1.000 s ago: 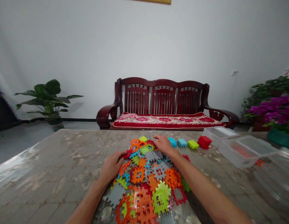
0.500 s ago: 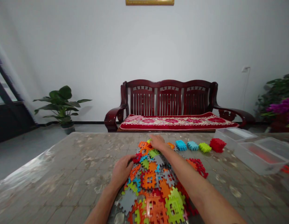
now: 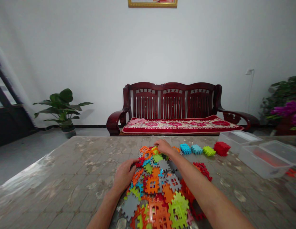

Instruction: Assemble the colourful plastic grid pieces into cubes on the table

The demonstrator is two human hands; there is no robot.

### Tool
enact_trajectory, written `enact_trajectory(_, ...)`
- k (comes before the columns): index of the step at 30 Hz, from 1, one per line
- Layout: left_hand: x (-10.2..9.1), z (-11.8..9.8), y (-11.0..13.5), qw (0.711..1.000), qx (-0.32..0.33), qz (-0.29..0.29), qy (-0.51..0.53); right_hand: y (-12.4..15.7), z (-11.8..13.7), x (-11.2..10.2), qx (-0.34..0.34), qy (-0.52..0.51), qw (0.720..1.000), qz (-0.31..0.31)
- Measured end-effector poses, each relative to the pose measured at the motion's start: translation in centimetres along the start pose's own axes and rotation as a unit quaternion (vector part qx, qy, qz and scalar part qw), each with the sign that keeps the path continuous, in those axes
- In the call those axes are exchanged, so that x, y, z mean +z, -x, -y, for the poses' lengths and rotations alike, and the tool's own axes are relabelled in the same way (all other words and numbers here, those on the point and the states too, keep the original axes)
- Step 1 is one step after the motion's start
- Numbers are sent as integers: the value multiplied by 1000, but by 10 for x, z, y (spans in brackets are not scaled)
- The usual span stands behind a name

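A long heap of toothed plastic building tiles [image 3: 152,185] in orange, grey, green, blue and red lies in front of me. My left hand [image 3: 124,174] rests at the heap's left side, thumb and fingers closed on red toothed tiles [image 3: 139,162]. Across the heap reaches my right arm. At the far end, my right hand [image 3: 163,147] has its fingers curled down beside a yellow-green tile [image 3: 155,150]; what lies between the fingertips is hidden.
Beyond my right hand stand blue stacks [image 3: 185,149], a green stack [image 3: 209,151] and a red stack [image 3: 222,148] of tiles. Clear plastic boxes [image 3: 264,162] sit at the right. A wooden bench [image 3: 174,105] stands behind the patterned table [image 3: 74,178].
My right hand has shifted slightly at the heap's far end, and a yellow-green tile now shows beneath it. My left hand stays with the red tiles. The view has tilted up slightly.
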State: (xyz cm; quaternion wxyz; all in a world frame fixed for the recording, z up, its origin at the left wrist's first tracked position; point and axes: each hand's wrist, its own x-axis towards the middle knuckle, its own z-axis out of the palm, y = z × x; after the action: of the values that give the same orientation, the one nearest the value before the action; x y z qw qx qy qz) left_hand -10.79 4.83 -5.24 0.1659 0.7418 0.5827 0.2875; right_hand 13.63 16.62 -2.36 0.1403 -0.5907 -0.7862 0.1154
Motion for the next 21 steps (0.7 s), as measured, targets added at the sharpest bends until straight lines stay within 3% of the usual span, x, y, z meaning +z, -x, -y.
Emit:
enact_trajectory(12, 2, 4, 0, 1000, 6, -9, -2, 1, -2, -9, 4, -108, 994, -2)
enact_trajectory(21, 1, 2, -2, 1000, 3, -3, -7, 28, -12, -18, -17, -174, 982, -70)
